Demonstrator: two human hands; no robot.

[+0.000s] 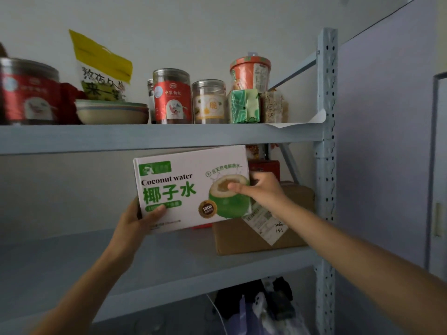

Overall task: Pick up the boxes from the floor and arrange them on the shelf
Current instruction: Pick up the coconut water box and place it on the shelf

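Note:
A white and green coconut water box (183, 187) is held up in front of the middle shelf (72, 267) of a pale blue metal rack. My left hand (135, 223) grips its lower left corner. My right hand (261, 187) holds its right edge, thumb across the printed coconut. The box is tilted slightly and sits above the shelf board, just left of a brown cardboard box (244, 235) that rests on the same shelf. A red box (264, 169) stands behind my right hand.
The upper shelf (145, 137) carries jars (172, 96), a stack of bowls (112, 113), a yellow bag (101, 68), a cup (251, 73) and small packets. The rack's perforated post (326, 165) stands at the right, with a grey wall beyond. Dark items lie below the middle shelf.

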